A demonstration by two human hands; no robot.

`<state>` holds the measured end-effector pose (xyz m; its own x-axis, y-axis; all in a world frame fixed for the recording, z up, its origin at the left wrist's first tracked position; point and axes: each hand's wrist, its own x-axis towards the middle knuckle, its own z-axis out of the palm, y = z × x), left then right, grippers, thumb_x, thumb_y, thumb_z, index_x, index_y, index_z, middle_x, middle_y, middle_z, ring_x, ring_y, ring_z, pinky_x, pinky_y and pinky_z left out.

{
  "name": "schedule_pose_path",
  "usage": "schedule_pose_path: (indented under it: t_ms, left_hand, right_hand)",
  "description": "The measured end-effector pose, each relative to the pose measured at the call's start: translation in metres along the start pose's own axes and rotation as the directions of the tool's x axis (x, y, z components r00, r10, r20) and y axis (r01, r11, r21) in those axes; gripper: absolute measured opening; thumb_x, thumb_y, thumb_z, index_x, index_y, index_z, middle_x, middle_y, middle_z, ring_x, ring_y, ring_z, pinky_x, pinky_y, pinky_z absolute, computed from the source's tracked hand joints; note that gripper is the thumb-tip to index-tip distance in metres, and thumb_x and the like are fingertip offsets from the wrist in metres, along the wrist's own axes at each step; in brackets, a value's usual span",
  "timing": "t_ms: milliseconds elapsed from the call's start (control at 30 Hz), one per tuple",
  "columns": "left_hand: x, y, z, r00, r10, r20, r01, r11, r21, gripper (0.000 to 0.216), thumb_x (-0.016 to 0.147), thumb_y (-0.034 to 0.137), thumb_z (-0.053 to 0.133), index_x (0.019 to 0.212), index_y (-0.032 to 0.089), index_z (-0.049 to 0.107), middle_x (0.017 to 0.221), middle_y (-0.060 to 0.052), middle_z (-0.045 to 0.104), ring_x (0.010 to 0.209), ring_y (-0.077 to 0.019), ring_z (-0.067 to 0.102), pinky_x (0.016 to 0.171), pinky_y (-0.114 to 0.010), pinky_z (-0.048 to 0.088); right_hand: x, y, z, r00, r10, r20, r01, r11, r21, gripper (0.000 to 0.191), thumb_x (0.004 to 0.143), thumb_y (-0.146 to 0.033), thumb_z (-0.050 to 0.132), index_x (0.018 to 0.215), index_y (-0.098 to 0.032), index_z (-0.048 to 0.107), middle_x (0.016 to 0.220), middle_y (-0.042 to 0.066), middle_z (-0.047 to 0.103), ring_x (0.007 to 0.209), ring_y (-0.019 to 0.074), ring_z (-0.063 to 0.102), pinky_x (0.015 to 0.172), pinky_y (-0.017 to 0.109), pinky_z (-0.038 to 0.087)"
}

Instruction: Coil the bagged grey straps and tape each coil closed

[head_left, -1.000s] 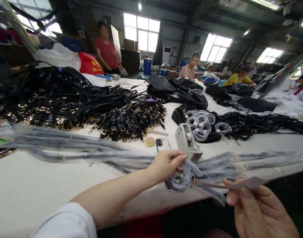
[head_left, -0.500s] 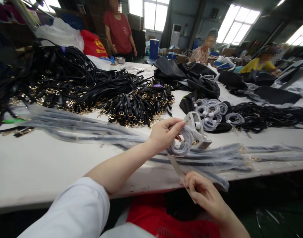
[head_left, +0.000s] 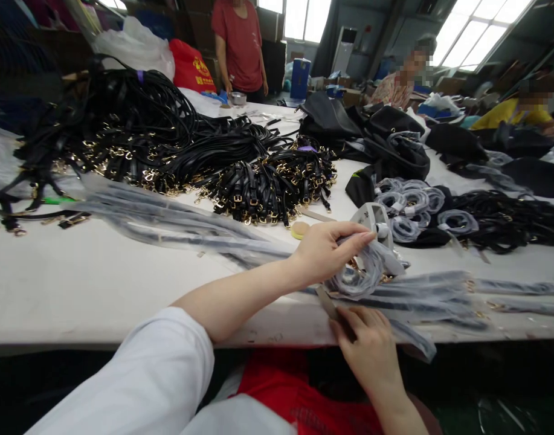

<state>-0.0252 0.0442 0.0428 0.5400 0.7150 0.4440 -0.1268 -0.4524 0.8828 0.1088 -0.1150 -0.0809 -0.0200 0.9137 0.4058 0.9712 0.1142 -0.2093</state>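
Note:
My left hand (head_left: 327, 251) is closed round a coiled strap in clear plastic wrap (head_left: 358, 279), held just above the white table (head_left: 99, 290). My right hand (head_left: 367, 344) sits below it at the table's near edge, fingers pinched on a strip of tape (head_left: 327, 302) that runs up to the coil. A white tape dispenser (head_left: 371, 219) stands just behind the coil. Long plastic-wrapped straps (head_left: 177, 226) lie across the table under both hands.
Heaps of black straps with gold buckles (head_left: 258, 181) fill the table's far left and middle. Several wrapped coils (head_left: 408, 202) lie on black bags (head_left: 380, 145) to the right. A person in a red shirt (head_left: 240, 42) stands at the far end; two others sit at the right.
My right hand has come up and left from below the table edge, carrying the tape strip to the coil. My left hand has kept hold of the coil.

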Motion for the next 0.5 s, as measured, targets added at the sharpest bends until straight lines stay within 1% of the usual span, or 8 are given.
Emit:
schedule_pose_path:
  t_ms: [167, 267, 367, 500]
  left_hand:
    - [-0.0005, -0.0025, 0.0019, 1.0, 0.005, 0.006, -0.005, 1.0, -0.017, 0.03, 0.09, 0.041, 0.059, 0.093, 0.016, 0.075, 0.087, -0.003, 0.073, 0.083, -0.0148, 0.066, 0.072, -0.02, 0.049]
    - [-0.0008, -0.0027, 0.0025, 1.0, 0.019, 0.0, -0.019, 0.999, -0.03, 0.03, 0.09, 0.041, 0.059, 0.093, 0.015, 0.075, 0.088, -0.004, 0.073, 0.084, -0.0151, 0.067, 0.074, -0.02, 0.049]
    - [-0.0014, -0.0018, 0.003, 1.0, 0.026, 0.002, -0.026, 0.999, -0.031, 0.028, 0.09, 0.039, 0.06, 0.092, 0.015, 0.075, 0.087, -0.004, 0.073, 0.083, -0.015, 0.067, 0.074, -0.02, 0.049]
    - [-0.0026, -0.0005, 0.0039, 1.0, 0.028, -0.004, -0.029, 0.999, -0.022, 0.028, 0.091, 0.037, 0.06, 0.093, 0.015, 0.075, 0.086, -0.004, 0.073, 0.082, -0.0147, 0.067, 0.075, -0.02, 0.049]
  right_hand:
    - [-0.0018, -0.0089, -0.0021, 0.998, 0.019, 0.056, -0.016, 0.998, -0.061, 0.019, 0.092, -0.026, 0.061, 0.106, -0.016, 0.068, 0.091, 0.009, 0.066, 0.085, 0.0278, 0.058, 0.087, 0.045, 0.041]
    - [-0.0011, -0.0102, -0.004, 0.998, 0.013, 0.064, -0.009, 0.998, -0.062, 0.019, 0.094, -0.023, 0.058, 0.106, -0.015, 0.069, 0.091, 0.009, 0.065, 0.085, 0.028, 0.058, 0.086, 0.045, 0.041]
    - [-0.0012, -0.008, -0.004, 0.999, 0.009, 0.051, -0.008, 1.0, -0.029, 0.022, 0.097, -0.025, 0.054, 0.106, -0.015, 0.07, 0.09, 0.009, 0.065, 0.084, 0.0274, 0.059, 0.084, 0.044, 0.042]
    - [-0.0035, -0.0047, -0.0016, 1.0, 0.013, 0.005, -0.013, 1.0, 0.021, 0.027, 0.1, -0.032, 0.05, 0.102, -0.017, 0.072, 0.088, 0.009, 0.066, 0.081, 0.0262, 0.06, 0.079, 0.041, 0.043]
